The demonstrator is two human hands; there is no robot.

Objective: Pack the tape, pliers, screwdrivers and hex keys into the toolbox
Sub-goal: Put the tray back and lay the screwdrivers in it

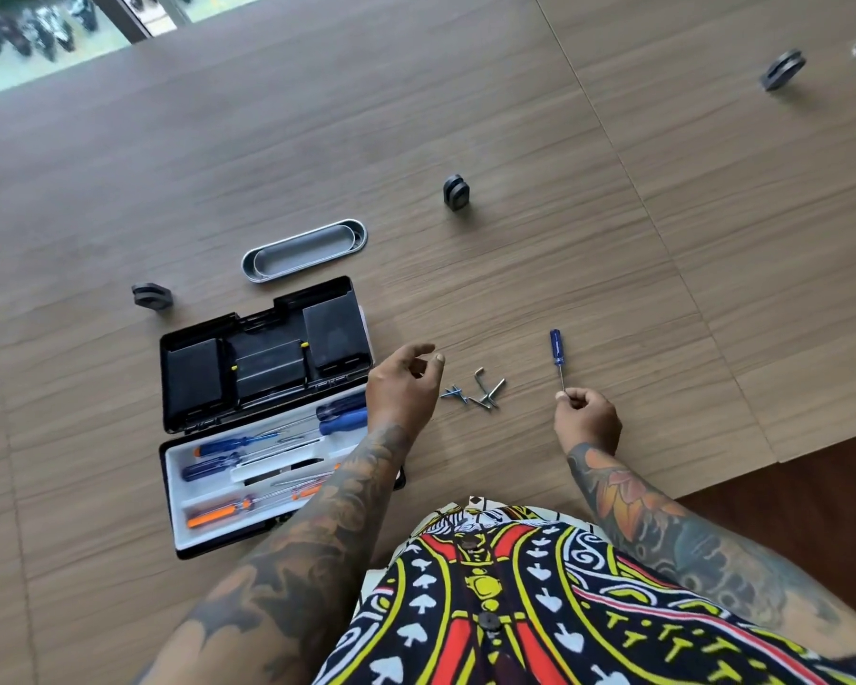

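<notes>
- Toolbox (pixel 194 373) lies open on the table (pixel 564 239), screwdrivers (pixel 228 444) inside its tray (pixel 175 491).
- Right hand (pixel 586 420) pinches a small blue screwdriver (pixel 556 348) by its shaft tip.
- Left hand (pixel 404 383), fingers loose and empty, hovers beside scattered hex keys (pixel 483 392).

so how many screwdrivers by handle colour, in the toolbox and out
blue-handled screwdrivers: 5 (4 in the toolbox, 1 pinched by the right hand)
orange-handled screwdrivers: 2 (both in the toolbox)
total: 7 in view; the left forearm hides part of the toolbox
</notes>
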